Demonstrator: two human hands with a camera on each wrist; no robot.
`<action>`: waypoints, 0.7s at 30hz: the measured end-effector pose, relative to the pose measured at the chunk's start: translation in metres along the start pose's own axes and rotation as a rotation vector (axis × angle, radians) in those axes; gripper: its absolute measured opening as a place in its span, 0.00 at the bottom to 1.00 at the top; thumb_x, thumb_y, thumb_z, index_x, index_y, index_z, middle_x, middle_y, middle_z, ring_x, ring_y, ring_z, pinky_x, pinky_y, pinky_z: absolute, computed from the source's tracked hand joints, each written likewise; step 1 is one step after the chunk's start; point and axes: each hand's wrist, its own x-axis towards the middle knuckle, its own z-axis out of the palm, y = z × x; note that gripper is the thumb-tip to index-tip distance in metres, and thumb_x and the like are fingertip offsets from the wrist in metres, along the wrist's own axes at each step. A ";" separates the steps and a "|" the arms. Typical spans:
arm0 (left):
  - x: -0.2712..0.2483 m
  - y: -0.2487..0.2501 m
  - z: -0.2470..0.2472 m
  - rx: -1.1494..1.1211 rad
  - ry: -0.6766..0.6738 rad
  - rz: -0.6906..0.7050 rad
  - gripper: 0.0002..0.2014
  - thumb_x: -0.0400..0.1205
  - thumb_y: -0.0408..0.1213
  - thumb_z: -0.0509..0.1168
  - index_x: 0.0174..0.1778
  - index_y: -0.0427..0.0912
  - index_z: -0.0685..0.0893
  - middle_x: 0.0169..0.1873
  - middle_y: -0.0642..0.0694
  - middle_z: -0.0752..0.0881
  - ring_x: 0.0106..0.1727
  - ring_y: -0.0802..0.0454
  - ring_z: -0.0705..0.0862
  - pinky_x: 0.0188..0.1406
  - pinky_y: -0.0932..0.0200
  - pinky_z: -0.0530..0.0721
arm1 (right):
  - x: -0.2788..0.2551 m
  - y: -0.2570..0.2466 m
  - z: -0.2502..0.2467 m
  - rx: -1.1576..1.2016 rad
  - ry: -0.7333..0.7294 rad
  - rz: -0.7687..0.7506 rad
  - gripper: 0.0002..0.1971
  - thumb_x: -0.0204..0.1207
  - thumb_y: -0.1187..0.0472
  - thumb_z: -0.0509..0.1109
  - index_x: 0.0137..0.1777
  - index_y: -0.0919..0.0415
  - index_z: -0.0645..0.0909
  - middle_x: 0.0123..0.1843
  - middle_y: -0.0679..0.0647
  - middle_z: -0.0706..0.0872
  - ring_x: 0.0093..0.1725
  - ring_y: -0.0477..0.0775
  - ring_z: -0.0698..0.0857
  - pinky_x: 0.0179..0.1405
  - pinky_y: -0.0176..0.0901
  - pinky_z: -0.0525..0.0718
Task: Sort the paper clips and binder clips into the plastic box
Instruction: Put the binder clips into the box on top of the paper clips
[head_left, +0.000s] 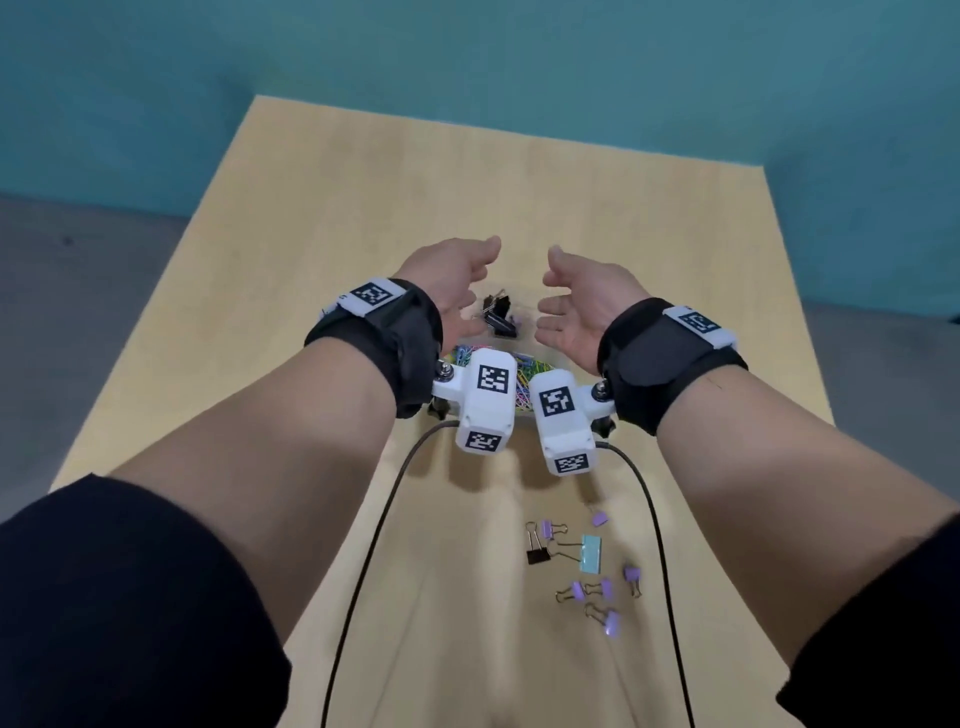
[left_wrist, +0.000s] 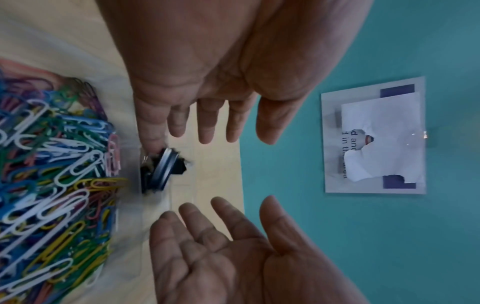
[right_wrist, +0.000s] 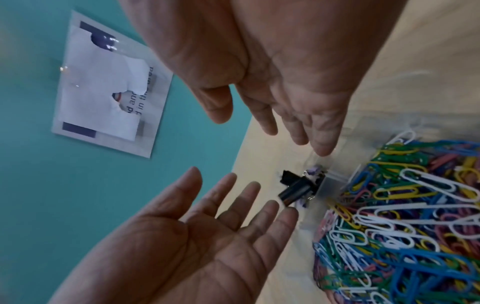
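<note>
A clear plastic box (head_left: 524, 318) sits mid-table. Its near compartment holds a heap of coloured paper clips (head_left: 470, 356) (left_wrist: 57, 174) (right_wrist: 402, 216). Its far compartment holds black binder clips (head_left: 498, 317) (left_wrist: 163, 170) (right_wrist: 296, 189). My left hand (head_left: 457, 296) (left_wrist: 207, 107) and right hand (head_left: 576, 306) (right_wrist: 272, 98) hover over the box on either side, palms facing each other, fingers straight and empty. Loose binder clips lie near the front edge: a teal one (head_left: 590, 553), a black one (head_left: 537, 556) and several purple ones (head_left: 600, 518).
The wooden table (head_left: 623, 234) stands against a teal wall bearing a torn paper sign (left_wrist: 374, 135). Two black cables (head_left: 374, 545) run from the wrist cameras toward me, either side of the loose clips.
</note>
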 end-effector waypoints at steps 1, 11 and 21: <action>-0.004 0.002 -0.002 0.006 -0.027 0.006 0.24 0.79 0.45 0.69 0.69 0.40 0.77 0.67 0.42 0.77 0.70 0.41 0.69 0.66 0.33 0.77 | -0.005 -0.002 -0.002 -0.015 -0.002 -0.012 0.26 0.82 0.48 0.64 0.73 0.65 0.69 0.77 0.71 0.66 0.70 0.70 0.71 0.49 0.52 0.80; -0.097 -0.044 -0.101 0.378 0.281 0.285 0.03 0.81 0.37 0.66 0.47 0.48 0.85 0.49 0.44 0.86 0.48 0.48 0.83 0.51 0.49 0.83 | -0.100 0.063 -0.087 -0.667 0.231 -0.435 0.11 0.80 0.56 0.66 0.60 0.54 0.81 0.54 0.50 0.85 0.55 0.52 0.84 0.56 0.50 0.83; -0.166 -0.137 -0.192 1.089 0.501 0.124 0.16 0.78 0.35 0.64 0.63 0.45 0.83 0.57 0.42 0.84 0.47 0.48 0.80 0.44 0.55 0.76 | -0.166 0.193 -0.112 -1.307 0.117 -0.167 0.12 0.72 0.51 0.69 0.50 0.50 0.70 0.43 0.48 0.79 0.38 0.50 0.80 0.37 0.46 0.78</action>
